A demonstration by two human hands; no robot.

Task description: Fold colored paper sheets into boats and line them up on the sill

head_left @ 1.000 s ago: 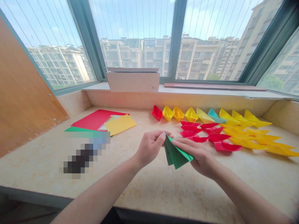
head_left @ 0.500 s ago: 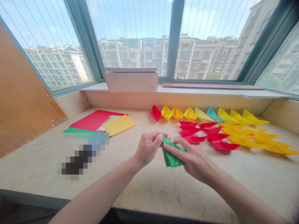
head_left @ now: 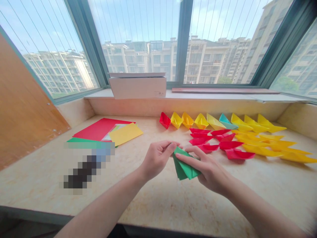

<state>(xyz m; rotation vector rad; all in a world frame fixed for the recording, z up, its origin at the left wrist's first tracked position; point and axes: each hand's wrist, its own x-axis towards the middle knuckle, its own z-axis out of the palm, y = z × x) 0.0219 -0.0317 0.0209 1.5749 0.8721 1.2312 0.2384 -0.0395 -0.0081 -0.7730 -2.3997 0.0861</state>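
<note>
Now a finger [head_left: 188,160] lies across the green paper [head_left: 190,172]

The green paper is in front of the box [head_left: 138,88] and a bit to its right, much closer to the person. It seems to be held up off the counter [head_left: 158,205]. The left hand [head_left: 158,158] pinches its top tip with thumb and finger. The right hand [head_left: 213,172] grips the other side, with one finger flat over the front; its thumb is hidden.

A second ago, the right hand's fingers lay along the top edge, and the flaps [head_left: 180,172] were spread out wide. Now the finger has come over the front and the flaps sit closer together. So the folding looks partly done: the paper is bent into layers, but it is not flat yet. The left hand's pinch looks the same as it did then.

The small tip points up and left, to the left hand. The long way of the paper seems to slant from there down and right, and the wide, loose end faces down, away from the box.

Red boats [head_left: 239,154] and yellow boats [head_left: 262,150] sit on the counter, right of the box.
</note>
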